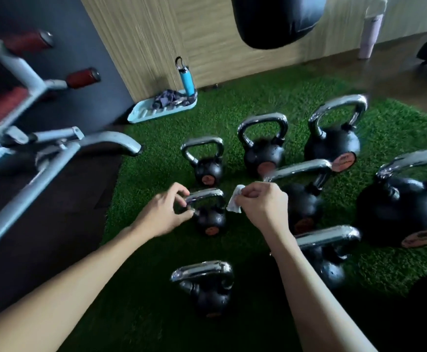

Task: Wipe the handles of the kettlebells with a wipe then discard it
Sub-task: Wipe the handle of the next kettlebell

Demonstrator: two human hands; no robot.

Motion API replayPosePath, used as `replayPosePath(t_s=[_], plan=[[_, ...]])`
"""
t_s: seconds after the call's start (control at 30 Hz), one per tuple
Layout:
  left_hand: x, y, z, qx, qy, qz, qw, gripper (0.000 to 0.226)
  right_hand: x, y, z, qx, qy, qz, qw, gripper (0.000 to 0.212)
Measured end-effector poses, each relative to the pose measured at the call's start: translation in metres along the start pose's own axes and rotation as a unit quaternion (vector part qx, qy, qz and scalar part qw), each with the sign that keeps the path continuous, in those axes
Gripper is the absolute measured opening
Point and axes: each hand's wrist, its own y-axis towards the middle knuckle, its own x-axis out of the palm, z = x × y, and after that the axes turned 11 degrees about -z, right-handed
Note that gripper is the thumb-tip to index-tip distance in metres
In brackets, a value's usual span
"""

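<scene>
Several black kettlebells with chrome handles stand on green artificial turf (pixel 161 250). My left hand (pixel 164 212) pinches the left end of the handle of a small kettlebell (pixel 211 219) in the middle. My right hand (pixel 260 204) holds a crumpled white wipe (pixel 235 203) just to the right of that handle, close to it; whether it touches is unclear. Another small kettlebell (pixel 207 288) stands nearest me. Larger ones (pixel 263 146) (pixel 334 138) (pixel 400 207) stand behind and to the right.
A grey metal gym bench frame (pixel 54 153) with red grips fills the left side. A light-blue tray (pixel 161 109) with a cloth and a blue bottle (pixel 186 77) sits by the wooden wall. A black punching bag (pixel 276 19) hangs overhead.
</scene>
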Motion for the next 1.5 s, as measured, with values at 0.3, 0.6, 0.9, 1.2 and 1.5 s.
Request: replayPosePath(t_s=[0.3, 0.6, 0.9, 1.2, 1.5], plan=[[-0.004, 0.04, -0.036, -0.035, 0.064, -0.019, 0.997, 0.034, 0.056, 0.063, 0.0, 0.054, -0.017, -0.045, 0.997, 0.016], [0.015, 0.103, -0.081, 0.117, -0.054, 0.015, 0.992, 0.031, 0.102, 0.097, 0.016, -0.039, -0.169, -0.047, 0.984, 0.027], [0.033, 0.116, -0.113, 0.117, -0.172, 0.008, 0.978, 0.031, 0.152, 0.093, -0.003, -0.106, -0.302, -0.079, 0.944, 0.01], [0.025, 0.122, -0.103, 0.123, -0.118, -0.001, 0.985, 0.036, 0.151, 0.091, 0.003, -0.096, -0.306, -0.027, 0.947, 0.013], [0.022, 0.103, -0.098, 0.097, -0.085, -0.016, 0.991, 0.041, 0.129, 0.097, 0.017, -0.047, -0.282, 0.01, 0.958, 0.022]])
